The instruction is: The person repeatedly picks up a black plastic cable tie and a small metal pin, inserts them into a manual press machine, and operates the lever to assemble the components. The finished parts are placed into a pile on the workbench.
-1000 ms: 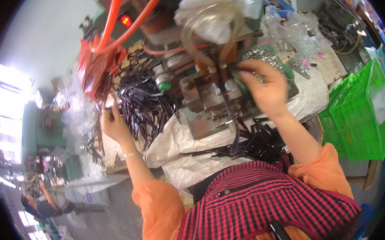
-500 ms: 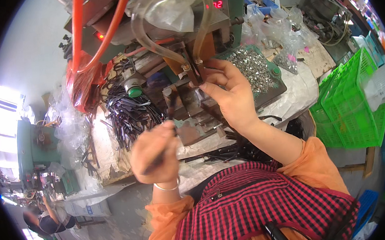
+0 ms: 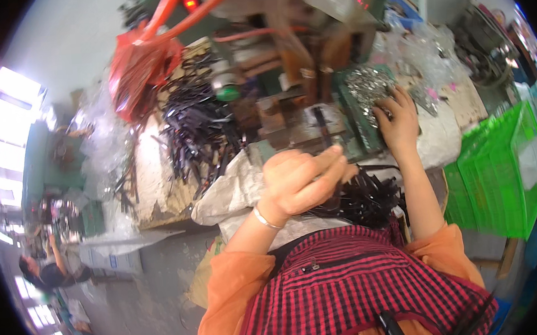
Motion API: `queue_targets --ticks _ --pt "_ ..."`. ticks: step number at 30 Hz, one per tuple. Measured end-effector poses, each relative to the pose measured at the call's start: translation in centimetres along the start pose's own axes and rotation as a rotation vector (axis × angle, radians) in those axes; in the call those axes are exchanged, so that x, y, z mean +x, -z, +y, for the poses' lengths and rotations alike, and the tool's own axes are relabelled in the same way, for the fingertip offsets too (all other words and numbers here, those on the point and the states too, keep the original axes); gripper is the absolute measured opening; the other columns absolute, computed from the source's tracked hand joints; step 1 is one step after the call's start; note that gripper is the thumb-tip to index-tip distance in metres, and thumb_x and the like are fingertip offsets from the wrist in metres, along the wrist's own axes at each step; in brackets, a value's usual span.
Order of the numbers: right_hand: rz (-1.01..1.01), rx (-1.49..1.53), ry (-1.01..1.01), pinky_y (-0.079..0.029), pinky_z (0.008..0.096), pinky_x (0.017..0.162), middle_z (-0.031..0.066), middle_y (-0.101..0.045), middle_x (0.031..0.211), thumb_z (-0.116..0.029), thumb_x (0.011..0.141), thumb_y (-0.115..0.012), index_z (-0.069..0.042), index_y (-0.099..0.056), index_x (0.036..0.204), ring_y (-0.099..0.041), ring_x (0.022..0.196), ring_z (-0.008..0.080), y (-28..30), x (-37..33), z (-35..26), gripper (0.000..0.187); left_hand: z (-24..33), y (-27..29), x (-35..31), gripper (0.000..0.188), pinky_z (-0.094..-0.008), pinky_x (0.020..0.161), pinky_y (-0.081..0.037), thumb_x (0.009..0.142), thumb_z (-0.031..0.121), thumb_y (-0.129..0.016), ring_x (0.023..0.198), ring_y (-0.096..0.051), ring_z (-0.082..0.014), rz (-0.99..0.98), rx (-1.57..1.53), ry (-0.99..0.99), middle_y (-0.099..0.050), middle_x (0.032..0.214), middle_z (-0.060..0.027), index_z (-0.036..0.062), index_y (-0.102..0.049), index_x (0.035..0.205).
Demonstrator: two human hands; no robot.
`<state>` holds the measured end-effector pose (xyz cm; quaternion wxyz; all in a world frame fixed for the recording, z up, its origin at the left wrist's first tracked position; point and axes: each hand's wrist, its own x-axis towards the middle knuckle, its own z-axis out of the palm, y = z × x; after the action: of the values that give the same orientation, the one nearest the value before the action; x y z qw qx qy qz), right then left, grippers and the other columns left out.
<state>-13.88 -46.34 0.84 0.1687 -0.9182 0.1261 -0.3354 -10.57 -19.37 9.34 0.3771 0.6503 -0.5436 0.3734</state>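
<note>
My left hand (image 3: 303, 180) is closed in front of the machine's work area. A thin dark strip (image 3: 322, 126) stands up from its fingertips toward the metal fixture (image 3: 272, 114). My right hand (image 3: 400, 121) reaches over the green tray (image 3: 353, 115) at the right. Its fingers are bent and spread at the edge of a heap of small shiny metal pieces (image 3: 367, 86). Whether a piece lies between them is too blurred to tell. Two brownish upright parts of the machine (image 3: 334, 57) come down behind the fixture.
Many dark strips (image 3: 200, 119) are heaped on the left, with another bunch (image 3: 367, 198) near my apron. A green-capped part (image 3: 227, 92) stands beside the fixture. Red bag (image 3: 140, 74) and clear bags (image 3: 419, 54) flank the machine. A green crate (image 3: 493, 170) stands at right; a person (image 3: 54, 266) sits far left.
My right hand has left the machine's upright parts and moved right to the metal pieces. My left hand has moved right and forward, with the strip at the fixture. The view has shifted.
</note>
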Motion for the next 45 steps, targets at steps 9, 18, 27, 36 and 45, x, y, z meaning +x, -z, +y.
queue_targets --ticks 9,18,27,36,45 --pt "-0.004 0.004 -0.001 -0.047 0.0451 0.104 0.0175 -0.071 0.12 -0.011 0.091 -0.07 -0.003 -0.074 0.104 -0.062 0.123 0.0376 -0.1 -0.3 2.3 0.017 -1.0 5.0 -4.5 0.026 -0.0295 0.053 -0.049 0.082 0.013 -0.075 0.06 -0.06 -0.0123 0.033 0.257 0.063 -0.075 0.105 -0.006 0.0074 -0.073 0.107" --pt "0.077 0.348 -0.195 -0.052 0.033 0.082 0.0118 -0.072 0.094 -0.01 0.094 -0.067 0.001 -0.07 0.1 -0.067 0.085 0.0237 -0.7 0.1 1.2 0.013 -24.8 21.1 -22.2 0.05 -0.0495 0.095 -0.05 0.106 0.044 -0.046 0.106 -0.066 -0.0428 -0.596 0.814 1.204 -0.072 0.111 -0.0243 0.0038 -0.06 0.133" --pt "-0.006 0.513 -0.294 -0.053 0.0285 0.084 0.0078 -0.075 0.097 -0.008 0.094 -0.071 0.002 -0.072 0.107 -0.068 0.09 0.0129 0.2 1.0 -1.2 0.016 -24.9 21.0 -18.1 0.023 -0.0424 0.096 -0.052 0.079 0.007 -0.072 0.108 -0.064 -0.0336 -0.329 0.845 0.762 -0.071 0.104 -0.0131 0.0104 -0.078 0.101" --pt "0.094 0.496 -0.393 -0.052 0.0267 0.087 0.0055 -0.075 0.098 -0.008 0.093 -0.072 0.0 -0.074 0.107 -0.068 0.092 0.0128 2.4 -2.3 0.0 0.016 -22.9 14.7 -20.5 0.023 -0.0419 0.088 -0.054 0.08 0.006 -0.072 0.096 -0.068 -0.0345 -0.211 0.57 1.044 -0.07 0.1 -0.0155 0.0103 -0.079 0.102" --pt "-0.041 0.95 -0.166 -0.053 0.0301 0.086 0.011 -0.073 0.102 -0.001 0.086 -0.074 0.002 -0.07 0.105 -0.071 0.094 0.0197 2.6 2.6 -11.9 0.019 -14.8 10.9 -9.4 0.014 -0.0312 0.069 -0.055 0.098 0.006 -0.064 0.076 -0.069 -0.0204 0.033 0.365 0.876 -0.071 0.095 -0.0114 -0.0003 -0.067 0.11"
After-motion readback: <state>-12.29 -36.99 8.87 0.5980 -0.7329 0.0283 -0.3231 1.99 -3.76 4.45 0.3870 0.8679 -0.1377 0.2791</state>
